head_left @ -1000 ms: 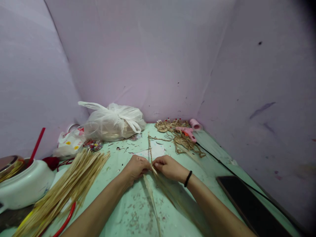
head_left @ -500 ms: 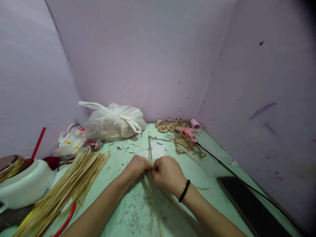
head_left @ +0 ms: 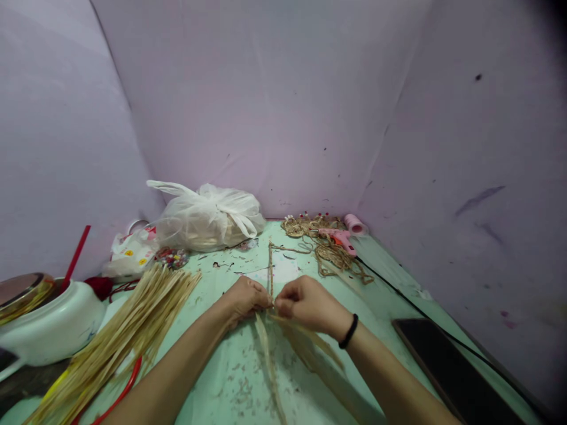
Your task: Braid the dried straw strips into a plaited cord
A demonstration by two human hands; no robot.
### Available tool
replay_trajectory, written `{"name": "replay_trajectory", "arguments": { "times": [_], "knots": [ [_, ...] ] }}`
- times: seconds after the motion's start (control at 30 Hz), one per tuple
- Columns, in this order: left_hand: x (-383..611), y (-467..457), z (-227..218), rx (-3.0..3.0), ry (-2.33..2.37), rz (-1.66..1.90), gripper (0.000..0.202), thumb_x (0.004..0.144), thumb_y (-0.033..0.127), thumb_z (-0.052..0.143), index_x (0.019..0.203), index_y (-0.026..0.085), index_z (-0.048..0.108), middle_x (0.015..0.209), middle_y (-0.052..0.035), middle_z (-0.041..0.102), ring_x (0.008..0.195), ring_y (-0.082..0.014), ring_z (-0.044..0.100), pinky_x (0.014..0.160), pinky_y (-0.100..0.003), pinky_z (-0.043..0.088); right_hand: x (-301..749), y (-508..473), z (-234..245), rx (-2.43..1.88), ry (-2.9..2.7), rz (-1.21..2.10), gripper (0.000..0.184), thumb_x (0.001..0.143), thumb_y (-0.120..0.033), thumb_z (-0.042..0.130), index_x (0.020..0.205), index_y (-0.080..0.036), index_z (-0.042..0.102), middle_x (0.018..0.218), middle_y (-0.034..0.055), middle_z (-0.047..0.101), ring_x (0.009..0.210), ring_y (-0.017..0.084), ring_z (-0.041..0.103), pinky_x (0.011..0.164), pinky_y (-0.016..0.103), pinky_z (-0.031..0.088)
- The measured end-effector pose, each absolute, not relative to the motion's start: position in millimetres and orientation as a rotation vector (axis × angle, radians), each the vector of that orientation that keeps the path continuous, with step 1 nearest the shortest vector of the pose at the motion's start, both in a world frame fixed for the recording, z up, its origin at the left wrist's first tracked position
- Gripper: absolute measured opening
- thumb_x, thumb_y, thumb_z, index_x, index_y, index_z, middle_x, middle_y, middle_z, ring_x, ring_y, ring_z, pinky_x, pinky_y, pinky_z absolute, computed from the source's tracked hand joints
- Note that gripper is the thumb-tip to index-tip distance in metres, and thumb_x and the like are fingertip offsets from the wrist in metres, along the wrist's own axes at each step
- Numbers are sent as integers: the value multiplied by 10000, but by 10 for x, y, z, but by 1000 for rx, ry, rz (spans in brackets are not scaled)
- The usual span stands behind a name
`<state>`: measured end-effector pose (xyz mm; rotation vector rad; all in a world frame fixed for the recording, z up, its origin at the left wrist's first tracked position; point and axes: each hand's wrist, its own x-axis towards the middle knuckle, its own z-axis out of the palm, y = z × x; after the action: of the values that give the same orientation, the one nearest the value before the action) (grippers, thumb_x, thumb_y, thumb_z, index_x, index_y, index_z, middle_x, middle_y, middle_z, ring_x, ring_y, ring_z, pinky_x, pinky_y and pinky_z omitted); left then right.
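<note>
A thin braided cord (head_left: 271, 268) of straw-coloured fibre runs up the table from between my hands and bends right at its far end. My left hand (head_left: 245, 297) is closed, pinching the near end of the braid. Just to the right, my right hand (head_left: 305, 302), with a black band on the wrist, is closed in a pinch on a flat fibre strand (head_left: 305, 353). Another loose pale strand (head_left: 268, 369) hangs from below my left fingers toward the near edge. The fingertips hide the spot where the strands cross.
A bundle of dry fibre strips (head_left: 128, 330) lies left, beside a white pot (head_left: 57, 324). Behind are a tied plastic bag (head_left: 208, 215) and a bag of beads (head_left: 172, 258). Back right: twine (head_left: 336, 260), a pink glue gun (head_left: 340, 239), its cord, a pink spool (head_left: 354, 224). A dark flat slab (head_left: 452, 366) lies right.
My right hand has moved slightly right, away from my left fingers, and the strands below have spread apart. My left hand stays at the braid's end. The view has shifted slightly.
</note>
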<state>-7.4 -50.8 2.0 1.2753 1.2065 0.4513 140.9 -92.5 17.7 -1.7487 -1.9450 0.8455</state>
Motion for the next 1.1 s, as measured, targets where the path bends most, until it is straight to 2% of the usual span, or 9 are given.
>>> {"name": "replay_trajectory", "arguments": {
  "times": [0.17,0.27,0.4,0.57,0.73,0.97,1.1],
  "knots": [
    [-83,-492,-6,1270,1188,449,128,461,231,579,517,116,571,328,79,322,295,-20,187,335,-191,87,1408,-805,80,-1664,-1155,1397,68,631,-103,493,636,-136,552,569,15,590,471,82,494,469,194,365],
    [-70,-496,-11,1282,1182,457,94,459,210,553,487,121,550,320,74,323,293,-24,190,342,-197,92,1288,-837,22,-1529,-1051,1610,86,630,-82,470,576,-141,501,489,-1,561,400,68,466,431,183,354],
    [-55,-509,-12,1311,1177,464,60,448,175,517,454,119,535,326,48,366,327,-40,248,371,-202,141,1197,-871,-55,-1516,-1095,1564,127,648,-117,481,522,-136,485,403,-8,527,333,57,421,368,172,291],
    [-61,-502,-38,1454,1203,485,41,453,156,497,441,121,517,349,56,340,369,-42,236,404,-215,149,1159,-865,-138,-1546,-981,1487,88,629,-110,507,571,-158,463,371,-49,477,341,72,430,394,186,329],
    [-53,-480,-82,1673,1239,478,55,477,146,479,427,126,492,373,60,305,408,-50,240,425,-217,177,1168,-828,-236,-1621,-1194,1259,108,612,-78,491,525,-142,483,354,-76,364,327,38,285,368,193,183],
    [-125,-509,41,1906,1363,313,110,534,176,482,476,128,563,403,23,407,428,-89,367,446,-214,238,1146,-866,-207,-1590,-1144,1380,119,604,-131,455,486,-146,460,345,-74,312,322,33,218,371,211,117],
    [-79,-689,219,2008,1593,318,109,533,173,517,425,161,510,424,-6,422,490,-129,430,482,-227,240,1122,-900,-159,-1516,-1056,1412,88,563,-128,441,483,-143,472,342,-74,320,322,32,218,374,209,112]
  ]
}}
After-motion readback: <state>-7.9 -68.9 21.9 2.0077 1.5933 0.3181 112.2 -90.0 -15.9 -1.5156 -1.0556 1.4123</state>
